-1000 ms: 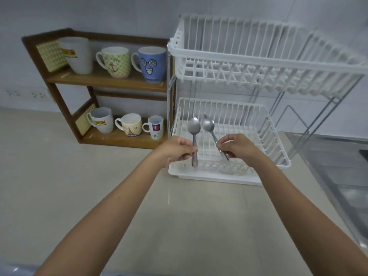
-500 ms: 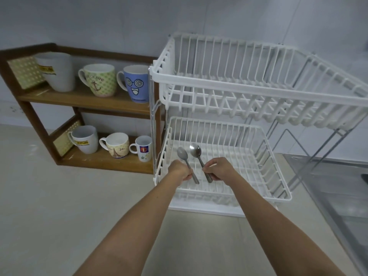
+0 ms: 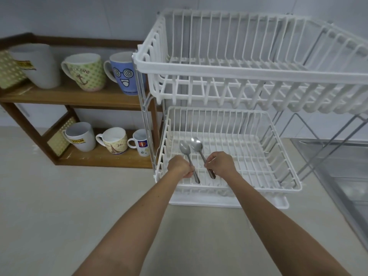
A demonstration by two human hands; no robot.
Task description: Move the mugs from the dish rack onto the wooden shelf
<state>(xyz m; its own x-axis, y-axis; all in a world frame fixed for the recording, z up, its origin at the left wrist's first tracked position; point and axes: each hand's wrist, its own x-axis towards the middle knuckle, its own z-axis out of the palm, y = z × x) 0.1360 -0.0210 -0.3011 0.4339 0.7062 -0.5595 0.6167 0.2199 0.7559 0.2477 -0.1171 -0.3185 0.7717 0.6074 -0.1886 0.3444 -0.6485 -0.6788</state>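
No mugs show in the dish rack (image 3: pixel 239 188); both tiers look bare of them. All six stand up and to the left of the grips on the wooden shelf (image 3: pixel 59 97): tall white mug (image 3: pixel 37 66), green anchor mug (image 3: pixel 87 72) and blue face mug (image 3: pixel 123 74) on the top board, white logo mug (image 3: pixel 80 137), cream mug (image 3: pixel 113 141) and small mug (image 3: pixel 141 143) on the lower one. So the mug-moving reads as finished, and what's in hand is a side step with cutlery.

The left grip (image 3: pixel 179 167) is curled tight round the handle of the left spoon (image 3: pixel 184 147). The right grip (image 3: pixel 222 164) pinches the handle of the right spoon (image 3: pixel 196 144). Both spoons sit low over the floor of the lower basket, bowls pointing away from the grips. The bowls are side by side and very close; whether they touch is unclear.

The likely next move is to lay the handles down on the bars and release. That calls for setting them across the bars so they can't slip through.

A second ago the spoons stood upright, out in front of the rack's near rim. Now they've tipped forward and gone down inside the basket, both grips with them. The shelf line-up is unchanged, and the rack sits as before on the desk (image 3: pixel 59 206).
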